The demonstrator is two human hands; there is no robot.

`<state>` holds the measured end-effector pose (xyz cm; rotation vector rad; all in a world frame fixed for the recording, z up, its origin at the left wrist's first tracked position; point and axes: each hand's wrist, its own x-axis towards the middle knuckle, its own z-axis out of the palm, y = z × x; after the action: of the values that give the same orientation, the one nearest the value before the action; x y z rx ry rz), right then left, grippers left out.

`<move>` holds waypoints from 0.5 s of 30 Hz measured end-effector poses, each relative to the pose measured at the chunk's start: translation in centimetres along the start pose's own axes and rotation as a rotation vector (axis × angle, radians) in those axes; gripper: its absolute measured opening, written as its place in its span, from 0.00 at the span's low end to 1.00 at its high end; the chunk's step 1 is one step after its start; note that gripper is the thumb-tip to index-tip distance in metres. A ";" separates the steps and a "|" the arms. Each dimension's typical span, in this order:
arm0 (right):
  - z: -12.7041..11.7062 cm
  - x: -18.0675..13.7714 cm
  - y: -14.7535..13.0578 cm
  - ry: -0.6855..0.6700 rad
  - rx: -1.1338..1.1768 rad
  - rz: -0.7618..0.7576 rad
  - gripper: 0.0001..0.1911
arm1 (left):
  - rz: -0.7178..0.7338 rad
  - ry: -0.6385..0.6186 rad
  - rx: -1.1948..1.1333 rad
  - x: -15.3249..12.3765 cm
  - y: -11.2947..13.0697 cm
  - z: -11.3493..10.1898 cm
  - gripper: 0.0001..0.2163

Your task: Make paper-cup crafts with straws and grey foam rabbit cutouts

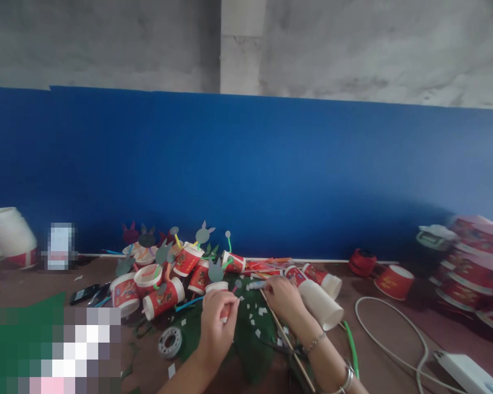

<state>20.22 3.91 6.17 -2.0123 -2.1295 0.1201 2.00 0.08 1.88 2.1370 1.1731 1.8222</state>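
My left hand (216, 319) is closed round a red paper cup (218, 289) with a white rim, held over a dark green sheet (252, 334). A grey-green paper cutout (216, 271) stands just above that cup. My right hand (281, 295) is closed in a pinch on a small light glue stick or pen (255, 285), its tip pointing toward the cup. A bracelet and a bangle sit on my right wrist. A thin wooden stick (285, 339) lies slanted under my right forearm. Small white paper scraps dot the green sheet.
A heap of red cups (164, 273) with straws and paper cutouts lies to the left. Two white cups (321, 302) lie on their sides to the right. A tape roll (170, 342), a phone (84, 294), a white cable (394, 334), a white bucket (10, 234) and stacked red bowls (472, 273) surround them. A blue wall (271, 175) stands behind.
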 end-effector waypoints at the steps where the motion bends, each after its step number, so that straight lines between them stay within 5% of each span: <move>1: 0.0 0.0 -0.1 -0.020 0.020 -0.025 0.13 | -0.021 -0.009 -0.009 0.1 -0.2 0.0 0.04; 9: 1.9 -1.4 -3.2 -0.183 0.415 -0.252 0.16 | -0.084 -0.050 0.085 1.9 -1.1 -0.6 0.05; 15: 3.7 -2.7 -5.7 -0.222 0.528 -0.192 0.15 | -0.003 -0.214 0.477 2.9 -3.0 -1.2 0.06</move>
<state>13.97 1.18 3.46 -1.5404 -2.1083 0.8139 -0.50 3.41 2.94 2.4833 1.6809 1.3642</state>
